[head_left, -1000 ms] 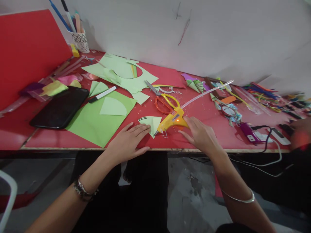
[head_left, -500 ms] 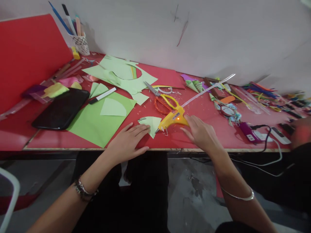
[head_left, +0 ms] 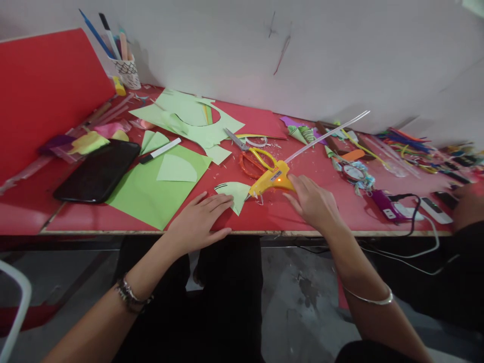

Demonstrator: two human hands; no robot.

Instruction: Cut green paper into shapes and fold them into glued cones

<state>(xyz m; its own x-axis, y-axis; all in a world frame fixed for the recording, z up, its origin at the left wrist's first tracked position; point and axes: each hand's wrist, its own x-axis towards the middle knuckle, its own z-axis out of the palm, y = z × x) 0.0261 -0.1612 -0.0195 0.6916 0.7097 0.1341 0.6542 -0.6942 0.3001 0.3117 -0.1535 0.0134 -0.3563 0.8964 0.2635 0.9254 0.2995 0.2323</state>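
Observation:
My left hand (head_left: 198, 222) lies flat on the red table (head_left: 302, 212) with fingers stretched out, its fingertips on the edge of a small light-green paper fan shape (head_left: 234, 193). My right hand (head_left: 312, 201) rests beside the handle of a yellow glue gun (head_left: 271, 180), fingers loosely extended and touching it, not wrapped round it. The gun's nozzle points at the green piece, its lamp glows orange, and a clear glue stick (head_left: 327, 134) juts from its back. Orange-handled scissors (head_left: 254, 156) lie just behind the gun.
Green paper sheets (head_left: 151, 189) and offcuts (head_left: 189, 118), a black marker (head_left: 161, 150), a black tray (head_left: 98, 170), a pen cup (head_left: 127, 70), a red board (head_left: 45, 91) at left. Craft clutter, a purple plug (head_left: 385, 205) and cables lie right; another person's hand (head_left: 467, 204) at far right.
My right hand has slid slightly toward the glue gun's handle; the view has drifted a little. My left hand stays put on the green piece.

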